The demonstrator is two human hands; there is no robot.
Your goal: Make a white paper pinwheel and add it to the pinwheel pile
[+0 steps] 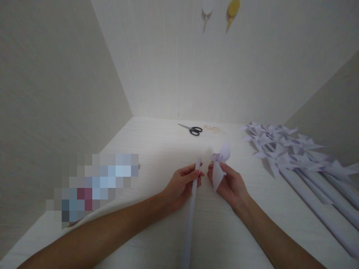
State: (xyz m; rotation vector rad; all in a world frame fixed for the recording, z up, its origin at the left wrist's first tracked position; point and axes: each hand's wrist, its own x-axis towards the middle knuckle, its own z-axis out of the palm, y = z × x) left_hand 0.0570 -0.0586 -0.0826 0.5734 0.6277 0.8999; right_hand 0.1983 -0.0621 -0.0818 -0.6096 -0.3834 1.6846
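My left hand [185, 183] is closed around the upper part of a long white rolled paper stick [190, 220], whose lower end runs toward me out of view. Beside it, a short gap to the right, my right hand [228, 185] pinches a white paper pinwheel [218, 172] by its middle. The pinwheel's blades stick up and down past the fingers. It and the tip of the stick are apart. Part of the pinwheel's back is hidden by my right fingers.
Several finished paper pinwheels on sticks [283, 153] lie piled at the right. Black-handled scissors [193, 129] rest near the back wall. Small brownish bits [211, 128] lie beside them. A blurred-out object [103, 183] is at the left. White and yellow hooks [232, 9] are on the wall.
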